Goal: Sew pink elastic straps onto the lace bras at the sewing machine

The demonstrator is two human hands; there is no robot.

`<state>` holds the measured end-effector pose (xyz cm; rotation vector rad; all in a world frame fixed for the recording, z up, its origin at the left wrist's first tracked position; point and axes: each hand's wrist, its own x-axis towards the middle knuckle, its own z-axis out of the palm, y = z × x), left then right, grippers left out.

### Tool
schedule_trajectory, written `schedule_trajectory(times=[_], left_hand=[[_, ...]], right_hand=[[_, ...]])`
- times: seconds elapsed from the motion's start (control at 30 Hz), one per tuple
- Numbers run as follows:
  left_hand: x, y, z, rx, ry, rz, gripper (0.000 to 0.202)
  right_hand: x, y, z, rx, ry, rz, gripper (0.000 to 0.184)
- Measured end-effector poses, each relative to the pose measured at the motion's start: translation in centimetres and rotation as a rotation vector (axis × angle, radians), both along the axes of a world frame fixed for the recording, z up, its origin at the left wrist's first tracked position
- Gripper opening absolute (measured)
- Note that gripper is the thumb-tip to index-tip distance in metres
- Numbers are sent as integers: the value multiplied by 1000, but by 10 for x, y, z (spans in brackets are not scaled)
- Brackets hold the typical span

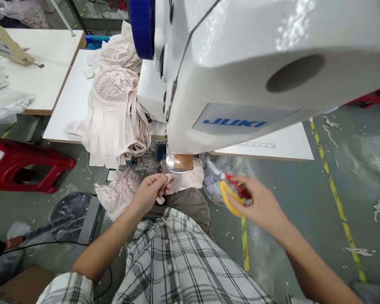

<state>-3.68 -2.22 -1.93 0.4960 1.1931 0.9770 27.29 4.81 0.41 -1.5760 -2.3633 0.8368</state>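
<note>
My left hand pinches an edge of a pale beige lace bra just in front of the sewing machine. Part of that garment lies under the machine's head, where the needle area is hidden from me. Out to the right, my right hand is closed around scissors with red and yellow handles. Their blades point up and left, apart from the fabric and slightly blurred. Another lace piece hangs by my left wrist.
A tall pile of beige bras rests on the white table at left. A red stool stands on the floor further left. Below the scissors' blades is a clear plastic bag. Small white scraps litter the machine bed and floor.
</note>
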Motion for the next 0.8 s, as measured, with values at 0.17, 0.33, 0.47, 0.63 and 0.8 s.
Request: schedule_trajectory(times=[0.17, 0.33, 0.47, 0.63, 0.8], left_hand=[[5, 1, 3, -8, 99, -17, 29], [8, -2, 7, 60, 254, -84, 33], [7, -5, 9, 82, 337, -85, 31], [2, -6, 8, 87, 224, -63, 28], [-2, -6, 5, 13, -33, 16, 26]], right_hand=[[-41, -53, 2, 76, 94, 244, 35], [-65, -42, -9, 74, 156, 293, 34], [-66, -41, -14, 22, 174, 323, 32], [-51, -47, -15, -60, 166, 223, 27], [-41, -55, -13, -75, 219, 132, 40]])
